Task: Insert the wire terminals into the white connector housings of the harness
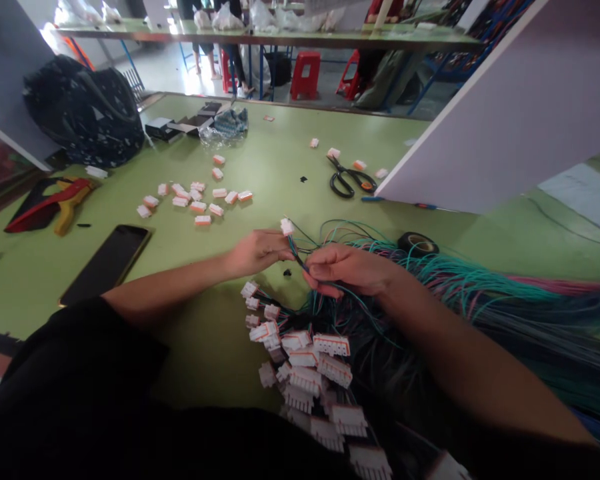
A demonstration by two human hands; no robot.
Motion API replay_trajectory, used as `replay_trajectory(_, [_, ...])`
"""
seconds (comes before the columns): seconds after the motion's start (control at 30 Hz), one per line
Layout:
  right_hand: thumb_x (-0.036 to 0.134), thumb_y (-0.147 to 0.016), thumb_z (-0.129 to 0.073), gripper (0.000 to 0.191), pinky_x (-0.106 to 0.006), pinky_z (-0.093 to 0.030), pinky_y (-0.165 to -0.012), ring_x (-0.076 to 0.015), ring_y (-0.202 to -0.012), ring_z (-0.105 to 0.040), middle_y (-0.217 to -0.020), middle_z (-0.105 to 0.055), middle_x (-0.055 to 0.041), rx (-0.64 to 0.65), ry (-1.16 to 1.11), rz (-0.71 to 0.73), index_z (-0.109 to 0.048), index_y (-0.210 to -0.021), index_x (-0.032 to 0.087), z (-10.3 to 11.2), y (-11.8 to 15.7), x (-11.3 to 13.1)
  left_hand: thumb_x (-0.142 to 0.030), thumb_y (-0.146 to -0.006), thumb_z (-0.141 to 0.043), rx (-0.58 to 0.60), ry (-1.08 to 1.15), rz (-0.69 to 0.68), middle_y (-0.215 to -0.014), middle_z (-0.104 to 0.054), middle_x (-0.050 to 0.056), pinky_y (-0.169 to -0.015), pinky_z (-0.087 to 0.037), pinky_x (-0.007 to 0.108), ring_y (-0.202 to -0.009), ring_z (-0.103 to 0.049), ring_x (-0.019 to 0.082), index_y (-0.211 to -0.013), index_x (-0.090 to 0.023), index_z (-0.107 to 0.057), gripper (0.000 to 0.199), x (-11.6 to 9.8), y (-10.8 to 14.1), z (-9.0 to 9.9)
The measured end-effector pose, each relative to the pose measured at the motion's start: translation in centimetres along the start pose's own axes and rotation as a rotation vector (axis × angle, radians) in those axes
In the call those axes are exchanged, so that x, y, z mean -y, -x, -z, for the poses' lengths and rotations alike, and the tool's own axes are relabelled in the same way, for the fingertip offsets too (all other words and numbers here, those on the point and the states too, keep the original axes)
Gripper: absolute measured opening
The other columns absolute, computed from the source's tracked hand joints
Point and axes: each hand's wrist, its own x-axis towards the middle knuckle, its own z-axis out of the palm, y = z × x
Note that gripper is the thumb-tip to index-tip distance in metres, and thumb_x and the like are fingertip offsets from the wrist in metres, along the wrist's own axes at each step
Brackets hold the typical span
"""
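Observation:
A small white connector [287,227] with several thin wires [294,248] running from it stands up at the fingertips of my left hand [264,253], whose fingers are closed on it or on the wires just below. My right hand [347,267] pinches the same wires a little lower and to the right. Below my hands lies a pile of wired white connectors with orange strips [331,345]. Loose white and orange connectors [203,220] are scattered on the green table [180,150] beyond my left hand. Green, pink and dark wires [445,273] spread to the right.
Black scissors [347,181], a screwdriver [425,206] and a black tape roll [418,244] lie on the right. A pale panel [505,113] rises there. On the left are a phone [106,265], red-yellow pliers [60,203] and a dark bag [87,110]. People stand beyond another table.

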Motion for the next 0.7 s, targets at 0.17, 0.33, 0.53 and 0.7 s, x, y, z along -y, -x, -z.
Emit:
replay_trajectory(0.17, [0.047,-0.078,-0.056,0.032,-0.021,-0.026,-0.043,-0.0054,-0.042,-0.037,-0.049,-0.044,0.0084,-0.237,0.238,-0.031,-0.056,-0.081,0.015,-1.2,-0.1,0.7,-0.042,-0.08,-0.056,-0.001,0.429,0.368,-0.05,-0.053,-0.001,-0.045,-0.039,0.018,-0.044,-0.047,0.006,-0.067,-0.013,-0.059,0.032,-1.0,0.0,-1.0])
replay_trajectory(0.33, [0.033,-0.07,-0.064,0.018,-0.023,-0.032,-0.049,-0.0083,-0.049,-0.045,-0.054,-0.054,0.0032,-0.765,0.705,-0.033,-0.056,-0.067,0.018,-2.3,0.1,1.7,-0.027,-0.078,-0.057,-0.033,0.539,0.485,-0.057,-0.053,-0.003,-0.041,-0.035,0.017,-0.042,-0.043,0.004,-0.091,-0.014,-0.063,0.02,-1.8,0.0,-0.9])
replay_trajectory(0.53, [0.039,-0.073,-0.062,0.027,-0.02,-0.03,-0.04,-0.0049,-0.036,-0.042,-0.045,-0.052,0.0051,-0.423,0.231,-0.019,-0.056,-0.06,0.017,-1.8,0.0,1.1,-0.028,-0.073,-0.06,0.068,0.494,0.388,-0.061,-0.055,-0.001,-0.044,-0.037,0.017,-0.045,-0.044,0.004,-0.069,-0.015,-0.063,0.015,-1.6,-0.3,-0.5])
replay_trajectory(0.7, [0.045,-0.068,-0.065,0.034,-0.018,-0.017,-0.032,-0.0013,-0.03,-0.029,-0.042,-0.052,0.0056,-0.102,-0.106,-0.029,-0.057,-0.059,0.014,-1.4,-0.8,-0.1,-0.026,-0.074,-0.056,0.075,0.494,0.345,-0.063,-0.059,-0.001,-0.046,-0.039,0.019,-0.045,-0.045,0.005,-0.077,-0.016,-0.064,0.013,-1.3,-0.8,-0.4])
